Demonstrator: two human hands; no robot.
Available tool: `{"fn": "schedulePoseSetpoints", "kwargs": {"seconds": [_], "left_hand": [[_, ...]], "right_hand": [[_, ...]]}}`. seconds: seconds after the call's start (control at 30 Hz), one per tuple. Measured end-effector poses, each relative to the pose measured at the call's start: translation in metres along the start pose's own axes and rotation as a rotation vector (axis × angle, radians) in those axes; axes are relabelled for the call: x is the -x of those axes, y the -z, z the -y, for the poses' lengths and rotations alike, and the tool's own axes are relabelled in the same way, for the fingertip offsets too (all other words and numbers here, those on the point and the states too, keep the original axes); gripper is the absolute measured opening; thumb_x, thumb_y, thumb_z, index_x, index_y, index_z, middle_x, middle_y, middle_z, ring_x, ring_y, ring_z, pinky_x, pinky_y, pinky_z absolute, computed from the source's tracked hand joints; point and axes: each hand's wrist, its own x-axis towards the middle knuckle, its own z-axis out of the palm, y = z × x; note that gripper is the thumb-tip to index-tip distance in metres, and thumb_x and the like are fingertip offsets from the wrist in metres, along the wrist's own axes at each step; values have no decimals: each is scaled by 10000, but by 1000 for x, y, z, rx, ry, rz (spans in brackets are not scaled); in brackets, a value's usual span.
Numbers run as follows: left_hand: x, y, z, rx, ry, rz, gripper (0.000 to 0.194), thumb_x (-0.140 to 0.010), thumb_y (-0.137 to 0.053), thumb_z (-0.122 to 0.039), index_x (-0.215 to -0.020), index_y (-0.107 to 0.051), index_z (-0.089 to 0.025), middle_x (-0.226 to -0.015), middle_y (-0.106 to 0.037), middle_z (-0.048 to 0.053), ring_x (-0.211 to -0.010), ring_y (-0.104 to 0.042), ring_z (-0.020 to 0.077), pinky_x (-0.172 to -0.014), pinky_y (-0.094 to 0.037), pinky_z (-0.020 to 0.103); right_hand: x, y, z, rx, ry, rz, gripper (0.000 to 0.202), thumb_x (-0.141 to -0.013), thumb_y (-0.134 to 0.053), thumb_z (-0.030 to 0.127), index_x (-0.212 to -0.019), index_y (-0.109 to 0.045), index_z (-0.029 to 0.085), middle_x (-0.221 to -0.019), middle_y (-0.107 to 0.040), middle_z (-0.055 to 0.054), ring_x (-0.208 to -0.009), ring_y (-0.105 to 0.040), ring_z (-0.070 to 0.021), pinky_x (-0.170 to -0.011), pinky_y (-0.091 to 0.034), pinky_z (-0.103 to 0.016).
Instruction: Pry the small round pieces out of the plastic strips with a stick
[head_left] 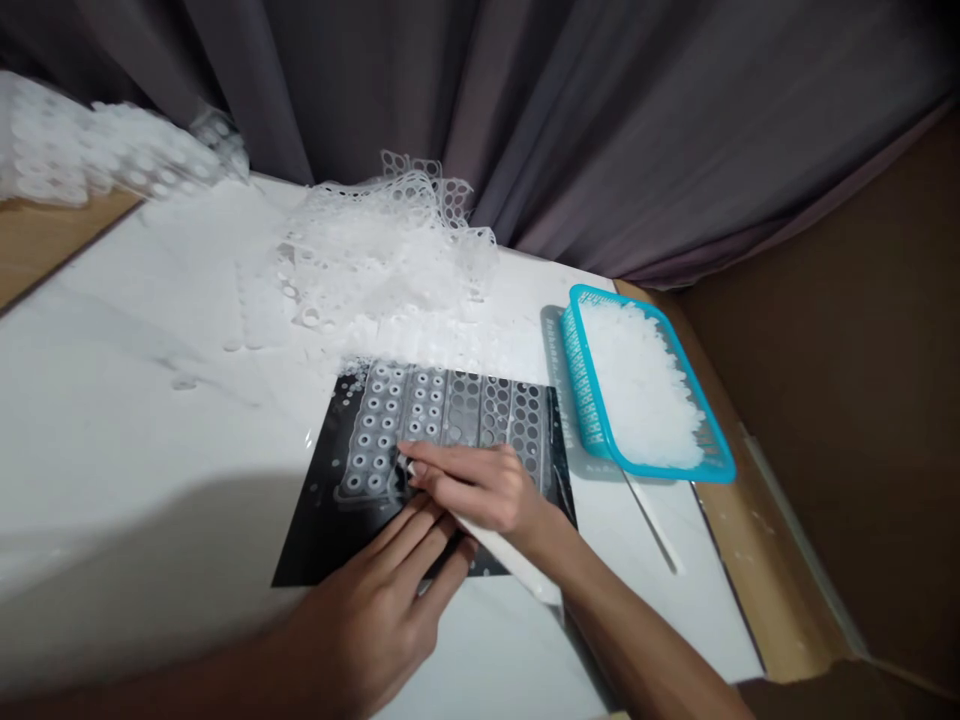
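A translucent plastic sheet (386,428) with rows of round cut-outs lies on a black mat (311,540). Some of its circles on the left show ring shapes with dark centres; those on the right look like plain dark rounds. My right hand (487,487) grips a white stick-like tool (514,560) like a pen, its tip down at the sheet. What lies right under that tip is hidden by my fingers. Fingers outstretched, my left hand (397,590) rests flat on the mat's lower part, just beneath my right hand.
A blue basket (589,400) full of small white pieces stands on the right. Partly beneath it lies a thin white stick (652,525). Perforated plastic scraps (390,240) are heaped at the back, with more scraps (112,150) far left. A dark curtain (375,90) hangs behind.
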Motion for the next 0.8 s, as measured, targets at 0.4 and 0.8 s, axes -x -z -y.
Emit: {"fn": "schedulePoseSetpoints", "kwargs": {"seconds": [0.4, 0.8], "left_hand": [[-9, 14, 6, -38, -75, 33, 584, -996, -648, -269, -1547, -591, -82, -1698, -492, 207, -1647, -353, 391, -1339, -355, 516], [-16, 17, 6, -139, -73, 41, 646, -1009, -689, -431, -1525, -600, -53, -1602, -588, 236, -1594, -406, 478, -1342, -190, 599]], "right_hand": [[27, 127, -37, 691, -723, -530, 103, -1003, -746, 353, -992, -795, 264, -1133, -865, -64, -1087, -837, -325, -994, -674, -525], [-9, 61, 0, -55, -317, -168, 109, -1027, -731, 167, -1087, -764, 251, -1252, -818, -64, -1205, -763, -234, -1056, -644, -442]]}}
